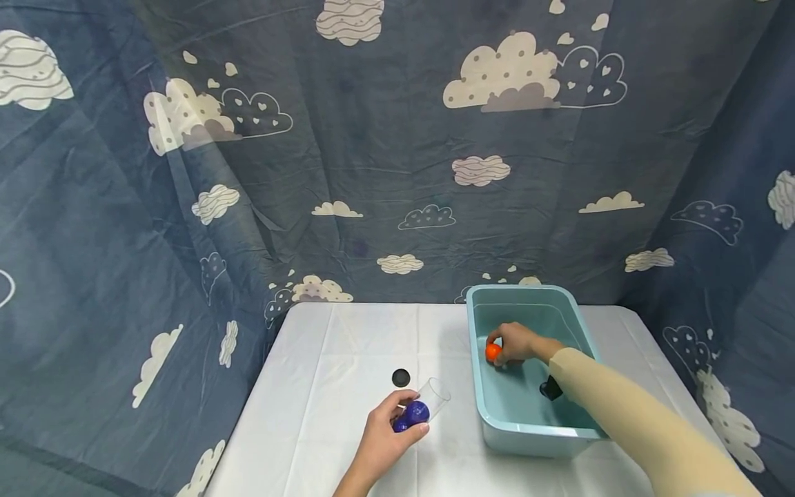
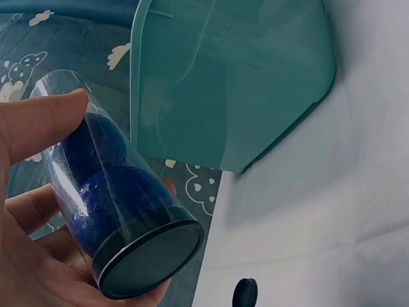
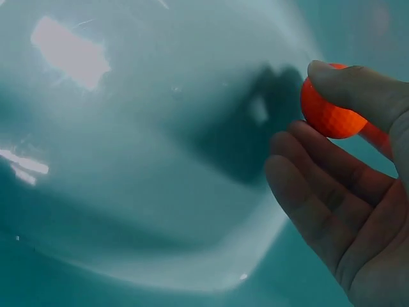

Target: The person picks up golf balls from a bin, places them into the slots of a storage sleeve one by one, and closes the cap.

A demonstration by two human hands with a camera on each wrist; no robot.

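The left hand [image 1: 381, 442] wraps a clear tube [image 1: 424, 407] holding two blue balls [image 1: 417, 412], open mouth pointing far-right, capped end near; the right hand [image 1: 515, 343] pinches an orange ball [image 1: 493, 352] inside the teal tub [image 1: 491, 421], right.

A table covered with a white cloth [image 1: 348, 359] carries the things. A teal plastic tub [image 1: 534, 436] stands on its right half. A small black round cap [image 1: 401, 377] lies flat near the middle, well apart from the tub.
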